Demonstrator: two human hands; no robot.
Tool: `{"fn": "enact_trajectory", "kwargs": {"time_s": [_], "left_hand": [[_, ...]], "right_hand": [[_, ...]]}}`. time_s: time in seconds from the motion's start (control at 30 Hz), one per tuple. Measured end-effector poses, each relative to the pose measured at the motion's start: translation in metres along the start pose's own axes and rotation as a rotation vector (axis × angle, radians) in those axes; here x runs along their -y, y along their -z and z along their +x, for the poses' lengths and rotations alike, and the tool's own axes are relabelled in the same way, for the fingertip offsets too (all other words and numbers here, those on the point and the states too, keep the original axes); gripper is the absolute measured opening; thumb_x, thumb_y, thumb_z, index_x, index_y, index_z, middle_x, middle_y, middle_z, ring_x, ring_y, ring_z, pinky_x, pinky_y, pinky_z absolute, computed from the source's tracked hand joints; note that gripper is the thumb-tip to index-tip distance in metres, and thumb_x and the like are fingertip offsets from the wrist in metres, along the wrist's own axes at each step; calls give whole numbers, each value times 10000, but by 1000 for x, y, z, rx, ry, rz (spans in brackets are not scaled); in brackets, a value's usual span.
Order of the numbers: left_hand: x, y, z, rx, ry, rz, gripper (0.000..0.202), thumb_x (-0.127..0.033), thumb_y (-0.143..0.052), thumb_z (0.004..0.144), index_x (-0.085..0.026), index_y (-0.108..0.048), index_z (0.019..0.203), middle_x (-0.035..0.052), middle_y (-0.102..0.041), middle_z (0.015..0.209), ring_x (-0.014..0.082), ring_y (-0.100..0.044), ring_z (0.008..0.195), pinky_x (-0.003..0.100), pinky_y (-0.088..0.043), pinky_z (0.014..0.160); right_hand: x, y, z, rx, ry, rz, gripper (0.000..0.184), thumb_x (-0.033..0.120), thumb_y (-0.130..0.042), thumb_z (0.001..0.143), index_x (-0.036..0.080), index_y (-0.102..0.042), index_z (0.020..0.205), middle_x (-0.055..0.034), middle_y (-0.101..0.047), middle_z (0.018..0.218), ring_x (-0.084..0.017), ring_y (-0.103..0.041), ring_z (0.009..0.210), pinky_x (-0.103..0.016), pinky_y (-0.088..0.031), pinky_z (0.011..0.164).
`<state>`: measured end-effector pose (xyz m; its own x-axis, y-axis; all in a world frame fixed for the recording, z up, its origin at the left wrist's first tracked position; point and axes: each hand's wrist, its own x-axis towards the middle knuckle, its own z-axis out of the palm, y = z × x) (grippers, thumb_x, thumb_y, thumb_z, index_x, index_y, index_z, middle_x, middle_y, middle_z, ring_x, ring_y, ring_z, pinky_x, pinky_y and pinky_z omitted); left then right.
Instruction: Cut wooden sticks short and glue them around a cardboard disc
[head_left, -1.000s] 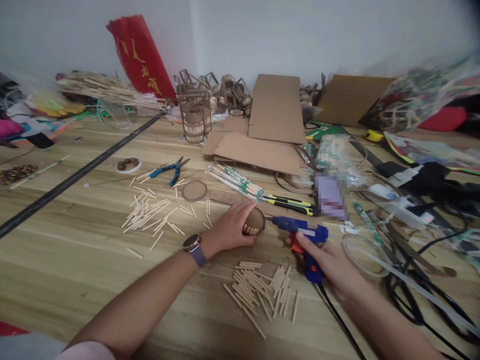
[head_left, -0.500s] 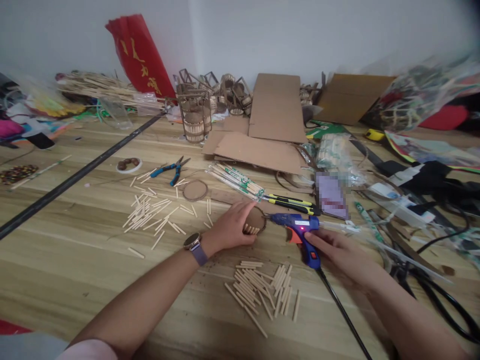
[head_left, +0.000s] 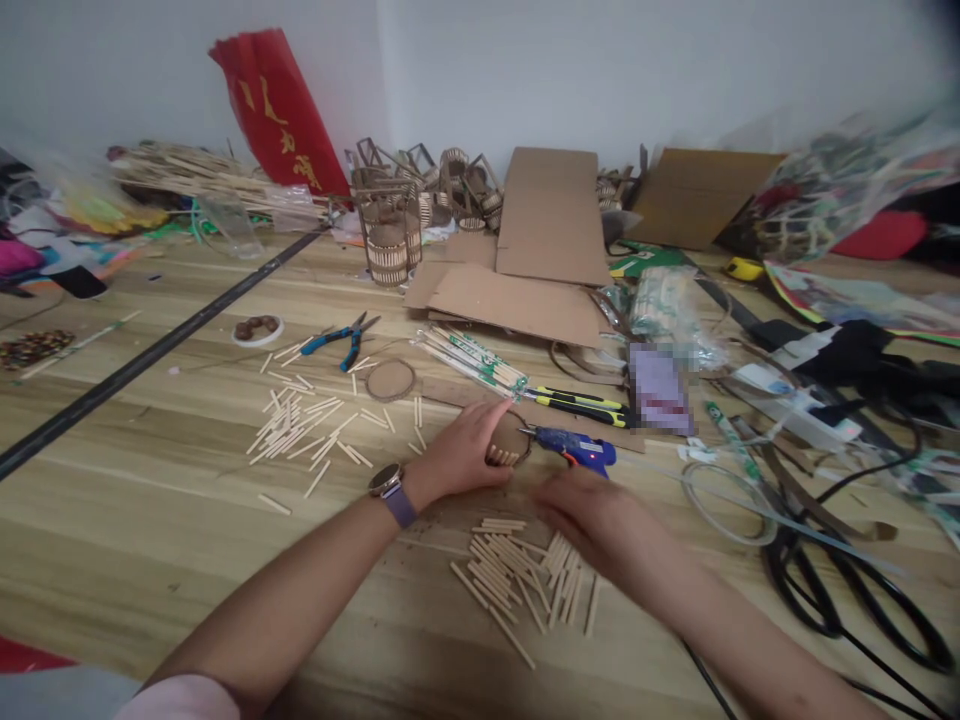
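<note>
**Head view: left hand on disc, right hand over stick pile**

Left hand: fingers curled round the near-left rim of the round cardboard disc, pressing it to the table. A few short sticks stand along the disc's near edge.

Right hand: palm down, fingers loosely extended, nothing visible in its grip, slightly blurred. It hovers above the stick pile. The glue gun lies just beyond it, nozzle toward the disc.

Handling, by judgement: the disc is light and stiff, but the stick joints look fragile, so grip the bare rim. The sticks are light, rigid and apt to roll.

Room: bare table lies left of the left forearm. Cables crowd the space right of the right hand, and a yellow-handled tool lies beyond the gun.
</note>
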<state>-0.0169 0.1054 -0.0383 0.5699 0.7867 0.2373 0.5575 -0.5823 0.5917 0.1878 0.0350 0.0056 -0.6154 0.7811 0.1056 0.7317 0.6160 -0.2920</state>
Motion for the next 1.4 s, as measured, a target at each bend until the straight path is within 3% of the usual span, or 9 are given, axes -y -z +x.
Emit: {"fn": "enact_trajectory", "kwargs": {"time_s": [0.1, 0.2, 0.33, 0.53, 0.73, 0.93, 1.03, 1.2, 1.4], "left_hand": [[-1, 0, 0, 7, 11, -10, 840, -241, -693, 678, -151, -296, 1413, 166, -423, 1428, 309, -367, 1339, 484, -288, 1133], [-2, 1, 0, 17, 14, -17, 831, -229, -687, 680, -137, -305, 1412, 167, -419, 1432, 306, -362, 1342, 466, -291, 1137], [-1, 0, 0, 11, 7, -16, 831, -224, -692, 677, -134, -310, 1409, 172, -430, 1422, 309, -372, 1336, 468, -299, 1130], [1, -1, 0, 7, -3, 0, 838, -227, -697, 680, -175, -296, 1414, 158, -448, 1408, 314, -386, 1325, 497, -305, 1119], [1, -2, 0, -1, -5, -5, 839, -237, -712, 679, -179, -304, 1410, 159, -442, 1412, 314, -385, 1325, 500, -314, 1112], [1, -1, 0, 3, -3, 3, 819, -231, -696, 686, -144, -314, 1406, 171, -434, 1418, 309, -380, 1329, 487, -302, 1124], [1, -1, 0, -3, -19, -7, 832, -239, -699, 684, -146, -306, 1411, 171, -435, 1416, 309, -378, 1332, 482, -298, 1126], [0, -1, 0, -14, -28, -22, 834, -224, -695, 668, -148, -309, 1403, 175, -451, 1397, 314, -391, 1320, 500, -306, 1112], [2, -1, 0, -15, -32, -36, 824, -215, -703, 656, -140, -327, 1385, 174, -452, 1394, 306, -406, 1297, 488, -336, 1091]], "right_hand": [[25, -12, 10, 96, 158, -115, 158, 46, -558, 828, 184, -634, 821, -38, -698, 841, -193, -645, 799, -277, -479, 672], [39, -18, 13, 133, 196, -254, 150, 30, -584, 805, 177, -613, 801, -43, -690, 792, -211, -641, 766, -288, -468, 615], [40, -22, 14, 160, 120, -298, 157, 40, -577, 812, 173, -617, 885, -65, -687, 841, -232, -645, 792, -305, -470, 604], [34, -28, 16, 308, 24, -333, 253, -27, -498, 798, 143, -642, 917, -106, -680, 917, -236, -647, 848, -308, -495, 665], [33, -31, 15, 244, 14, -296, 296, -66, -475, 753, 151, -605, 906, -103, -645, 911, -233, -624, 876, -325, -500, 729], [35, -21, 15, 304, 9, -227, 275, -26, -458, 794, 150, -608, 943, -115, -660, 948, -238, -636, 890, -333, -495, 731], [27, -3, 14, 240, -35, -68, 284, 0, -460, 789, 175, -625, 939, -83, -671, 922, -191, -636, 833, -285, -474, 710], [-1, 23, 22, 11, -275, 269, 146, 200, -462, 820, 196, -608, 814, 6, -608, 650, -141, -552, 583, -239, -402, 544], [-16, 13, 43, -100, -349, 493, 125, 286, -513, 779, 206, -609, 779, 11, -604, 632, -145, -516, 557, -249, -386, 530]]}}
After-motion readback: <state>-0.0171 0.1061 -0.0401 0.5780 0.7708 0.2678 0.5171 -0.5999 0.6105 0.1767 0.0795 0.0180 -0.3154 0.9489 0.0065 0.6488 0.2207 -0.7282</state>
